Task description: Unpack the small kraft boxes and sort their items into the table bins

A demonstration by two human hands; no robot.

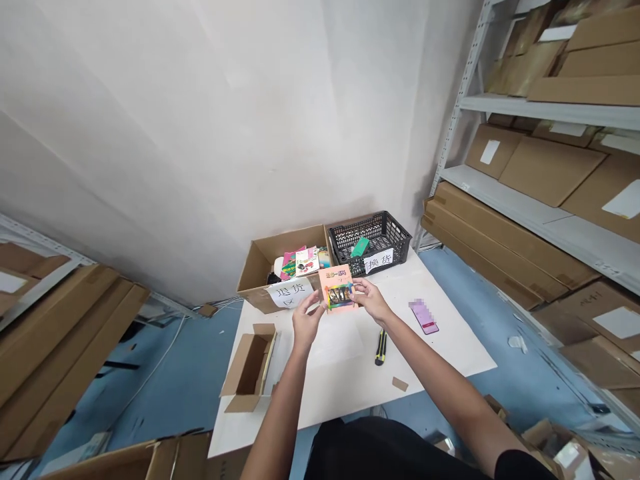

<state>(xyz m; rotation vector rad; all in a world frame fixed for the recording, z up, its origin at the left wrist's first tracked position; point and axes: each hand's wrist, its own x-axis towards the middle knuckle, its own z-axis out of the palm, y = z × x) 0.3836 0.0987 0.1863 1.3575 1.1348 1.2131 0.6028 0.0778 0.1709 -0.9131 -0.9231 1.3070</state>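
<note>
I hold a small orange booklet (337, 287) upright above the white table (450, 347), between both hands. My left hand (306, 320) pinches its lower left edge. My right hand (369, 297) grips its right edge with the fingers curled round it. Just behind the booklet stands a cardboard box (260, 263) with a white paper label and several colourful books (303, 261) inside.
A black plastic crate (395, 235) with a label and a green item stands at the back right. A small open carton (249, 367) lies at the left, a utility knife (381, 347) and a phone (425, 317) to the right. Shelves of flat cardboard boxes flank both sides.
</note>
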